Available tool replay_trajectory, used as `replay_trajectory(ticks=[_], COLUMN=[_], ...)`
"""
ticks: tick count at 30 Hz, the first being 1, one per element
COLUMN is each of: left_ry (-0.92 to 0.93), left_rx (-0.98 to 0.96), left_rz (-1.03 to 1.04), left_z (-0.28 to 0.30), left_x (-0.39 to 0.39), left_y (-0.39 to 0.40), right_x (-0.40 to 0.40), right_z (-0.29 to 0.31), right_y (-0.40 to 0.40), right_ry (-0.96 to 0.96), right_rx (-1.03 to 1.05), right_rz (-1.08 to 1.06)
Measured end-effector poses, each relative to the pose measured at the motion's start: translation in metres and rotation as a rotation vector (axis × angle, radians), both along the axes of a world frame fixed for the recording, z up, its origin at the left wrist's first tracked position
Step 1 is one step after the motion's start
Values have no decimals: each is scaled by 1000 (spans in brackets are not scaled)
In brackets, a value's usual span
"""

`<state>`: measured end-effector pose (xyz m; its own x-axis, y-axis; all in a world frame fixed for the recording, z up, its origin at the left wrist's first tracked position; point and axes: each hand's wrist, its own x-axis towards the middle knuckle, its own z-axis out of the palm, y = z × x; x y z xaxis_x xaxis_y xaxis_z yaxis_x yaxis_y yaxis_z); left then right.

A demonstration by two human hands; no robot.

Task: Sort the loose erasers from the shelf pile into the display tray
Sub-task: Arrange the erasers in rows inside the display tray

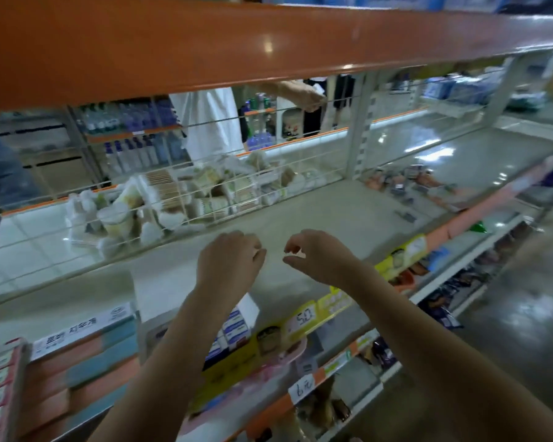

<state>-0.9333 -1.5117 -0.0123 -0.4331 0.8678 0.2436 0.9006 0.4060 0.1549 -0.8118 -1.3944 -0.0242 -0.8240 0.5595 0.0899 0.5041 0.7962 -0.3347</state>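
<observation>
My left hand (232, 260) and my right hand (315, 255) hover side by side over the bare grey shelf board (300, 212), fingers loosely curled, with nothing visible in either. Below my left forearm a white display tray (249, 309) at the shelf's front edge holds blue-and-white boxed erasers (235, 328). A pile of small loose items (406, 183), dark and pinkish, lies on the shelf at the far right, and one stray piece (406, 216) sits nearer. Blur keeps me from telling what they are.
A box of pink and teal erasers (87, 355) stands at the left front. A wire basket (205, 196) of cotton swabs lines the shelf's back. An orange shelf (237, 43) hangs overhead. Price tags (302, 317) run along the front edge. People stand in the aisle behind.
</observation>
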Motion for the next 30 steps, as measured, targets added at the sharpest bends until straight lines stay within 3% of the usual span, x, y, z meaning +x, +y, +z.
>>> replay_trajectory(ticks=[11,20,30], left_ry=[-48,-84,-63], left_rx=[-140,-181,-205], left_rz=[-370,-367,-258], left_z=[3,-33,-51], left_x=[96,146,160], left_y=[163,299,419], right_x=[118,197,230], right_z=[-4,-24,-39], right_y=[125,252,379], right_ry=[-165,-140,-69], right_rx=[-34,-65,-59], right_rz=[-334,-453,-409])
